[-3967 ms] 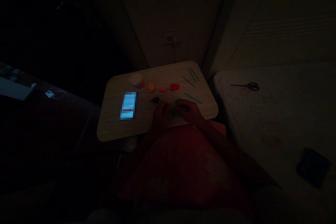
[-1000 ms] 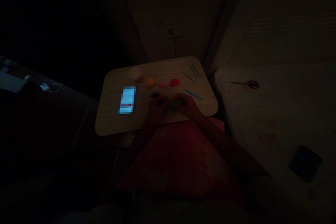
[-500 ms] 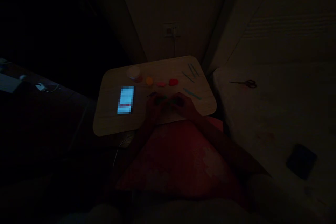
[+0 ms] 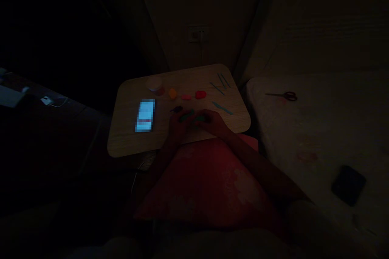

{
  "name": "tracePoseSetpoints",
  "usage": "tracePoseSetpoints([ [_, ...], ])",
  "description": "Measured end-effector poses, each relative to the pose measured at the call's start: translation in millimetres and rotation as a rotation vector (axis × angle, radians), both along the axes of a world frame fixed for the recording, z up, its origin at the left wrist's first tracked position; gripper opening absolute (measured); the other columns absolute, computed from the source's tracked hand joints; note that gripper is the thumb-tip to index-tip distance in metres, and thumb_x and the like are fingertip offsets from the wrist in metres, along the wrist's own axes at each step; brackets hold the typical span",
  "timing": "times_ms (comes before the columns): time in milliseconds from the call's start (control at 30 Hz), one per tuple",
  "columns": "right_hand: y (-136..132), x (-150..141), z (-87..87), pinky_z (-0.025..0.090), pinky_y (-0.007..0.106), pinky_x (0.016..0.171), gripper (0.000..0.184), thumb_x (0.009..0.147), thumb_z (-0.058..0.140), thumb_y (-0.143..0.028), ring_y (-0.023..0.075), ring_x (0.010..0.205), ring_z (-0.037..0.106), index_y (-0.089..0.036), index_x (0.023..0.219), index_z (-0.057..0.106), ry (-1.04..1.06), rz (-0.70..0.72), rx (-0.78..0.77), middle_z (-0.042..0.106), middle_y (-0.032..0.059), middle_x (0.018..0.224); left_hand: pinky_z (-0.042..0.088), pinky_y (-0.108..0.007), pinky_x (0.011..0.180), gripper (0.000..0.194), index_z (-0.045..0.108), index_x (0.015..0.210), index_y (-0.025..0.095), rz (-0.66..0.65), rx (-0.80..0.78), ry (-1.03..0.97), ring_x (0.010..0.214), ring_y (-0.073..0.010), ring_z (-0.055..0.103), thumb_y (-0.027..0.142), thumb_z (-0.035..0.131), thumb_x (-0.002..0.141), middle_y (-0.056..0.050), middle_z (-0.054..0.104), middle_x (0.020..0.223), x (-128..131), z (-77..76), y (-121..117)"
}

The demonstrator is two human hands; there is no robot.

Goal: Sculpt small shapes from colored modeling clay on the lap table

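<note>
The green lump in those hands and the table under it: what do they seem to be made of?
The green lump looks like modelling clay, dull and soft-looking, though the dim light leaves that open. The table seems to be wood-grain laminate or veneered board, with fine straight grain and a smooth, faintly shiny finish.

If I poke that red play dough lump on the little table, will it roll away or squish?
The red play dough lump will probably squish: its shape is soft and uneven, not hard-edged. It looks flattish on the table, so it likely won't roll far. It's probably light to pick up, but the dim room makes that hard to tell.
</note>
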State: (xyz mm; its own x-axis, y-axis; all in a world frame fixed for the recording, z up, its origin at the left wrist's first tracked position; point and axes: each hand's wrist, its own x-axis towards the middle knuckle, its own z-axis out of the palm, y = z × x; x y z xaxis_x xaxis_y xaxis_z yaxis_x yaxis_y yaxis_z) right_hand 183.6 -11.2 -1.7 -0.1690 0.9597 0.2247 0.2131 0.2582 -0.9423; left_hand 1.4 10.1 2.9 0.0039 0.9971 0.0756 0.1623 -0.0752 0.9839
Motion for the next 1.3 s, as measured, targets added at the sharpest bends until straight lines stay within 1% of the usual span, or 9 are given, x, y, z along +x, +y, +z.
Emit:
tracePoseSetpoints([
  [133, 0.2, -1.5, 0.9, 0.049, 0.030, 0.070, 0.023, 0.080, 0.078, -0.040, 0.0188, 0.076, 0.065, -0.020, 0.093, 0.078, -0.015, 0.008, -0.023, 0.075, 0.0030, 0.085, 0.058, -0.034, 0.078, 0.034, 0.079, 0.089, 0.017, 0.009, -0.028, -0.015, 0.086, -0.0238, 0.071, 0.041, 0.087, 0.066, -0.007, 0.078, 0.091, -0.1, 0.2, -0.3],
  [367, 0.1, -1.6, 1.8, 0.052, 0.031, 0.074, 0.021, 0.081, 0.077, -0.041, 0.0193, 0.078, 0.069, -0.023, 0.092, 0.081, 0.049, 0.066, -0.076, 0.079, 0.0030, 0.090, 0.058, -0.032, 0.074, 0.031, 0.079, 0.088, 0.017, 0.026, -0.007, -0.028, 0.083, -0.0219, 0.071, 0.037, 0.086, 0.065, -0.006, 0.077, 0.088, -1.5, -3.0, 1.4],
  [533, -0.2, -1.1, 3.3, 0.048, 0.030, 0.068, 0.023, 0.082, 0.074, -0.042, 0.0174, 0.070, 0.064, -0.020, 0.086, 0.079, 0.018, 0.074, -0.098, 0.076, 0.0028, 0.081, 0.058, -0.031, 0.075, 0.033, 0.078, 0.085, 0.017, 0.008, -0.016, -0.081, 0.082, -0.0204, 0.071, 0.040, 0.086, 0.064, -0.005, 0.077, 0.087, -0.8, -2.2, 0.6],
  [633, -0.3, 0.4, 4.1, 0.044, 0.028, 0.064, 0.023, 0.080, 0.073, -0.040, 0.0161, 0.068, 0.059, -0.017, 0.083, 0.076, -0.035, 0.036, -0.095, 0.071, 0.0023, 0.076, 0.058, -0.030, 0.072, 0.033, 0.076, 0.081, 0.017, -0.001, -0.003, -0.093, 0.078, -0.0189, 0.070, 0.042, 0.086, 0.063, -0.004, 0.076, 0.082, -0.1, -1.3, -1.0],
  [800, -1.0, 2.8, 5.0, 0.041, 0.027, 0.064, 0.019, 0.074, 0.074, -0.033, 0.0149, 0.069, 0.055, -0.017, 0.085, 0.072, -0.070, 0.003, -0.066, 0.065, 0.0005, 0.075, 0.056, -0.028, 0.067, 0.031, 0.074, 0.075, 0.017, 0.026, 0.048, -0.063, 0.071, -0.0176, 0.068, 0.046, 0.084, 0.068, -0.002, 0.073, 0.074, 1.0, 1.3, -3.9],
  [933, -2.1, 3.8, 5.1, 0.047, 0.029, 0.072, 0.030, 0.075, 0.076, -0.037, 0.0173, 0.078, 0.061, -0.018, 0.099, 0.071, 0.021, 0.039, -0.040, 0.069, 0.0039, 0.092, 0.055, -0.028, 0.066, 0.028, 0.076, 0.074, 0.017, 0.096, 0.047, -0.026, 0.071, -0.0179, 0.067, 0.044, 0.081, 0.072, -0.002, 0.073, 0.073, 1.5, 4.9, -5.1],
  [1000, -2.6, 4.6, 4.6, 0.048, 0.030, 0.074, 0.033, 0.076, 0.076, -0.037, 0.0180, 0.081, 0.062, -0.019, 0.103, 0.071, 0.024, 0.060, -0.037, 0.070, 0.0043, 0.095, 0.055, -0.029, 0.068, 0.027, 0.078, 0.078, 0.017, 0.110, 0.037, -0.028, 0.073, -0.0183, 0.068, 0.043, 0.079, 0.074, -0.003, 0.075, 0.076, 1.3, 5.7, -5.2],
  [1133, -2.9, 6.3, 2.4, 0.046, 0.029, 0.070, 0.026, 0.079, 0.073, -0.037, 0.0169, 0.076, 0.059, -0.018, 0.097, 0.072, -0.019, 0.070, -0.057, 0.069, 0.0026, 0.087, 0.055, -0.030, 0.071, 0.029, 0.079, 0.079, 0.017, 0.105, 0.045, -0.026, 0.077, -0.0197, 0.069, 0.045, 0.076, 0.078, -0.005, 0.076, 0.078, 0.4, 4.4, -4.5],
  [1300, -2.6, 7.1, 0.0, 0.044, 0.028, 0.067, 0.021, 0.081, 0.071, -0.036, 0.0158, 0.073, 0.056, -0.017, 0.090, 0.071, -0.024, 0.064, -0.057, 0.066, 0.0020, 0.083, 0.054, -0.029, 0.069, 0.027, 0.081, 0.079, 0.017, 0.101, 0.036, -0.035, 0.075, -0.0199, 0.068, 0.044, 0.073, 0.079, -0.004, 0.077, 0.078, -1.2, 3.9, -4.4],
])
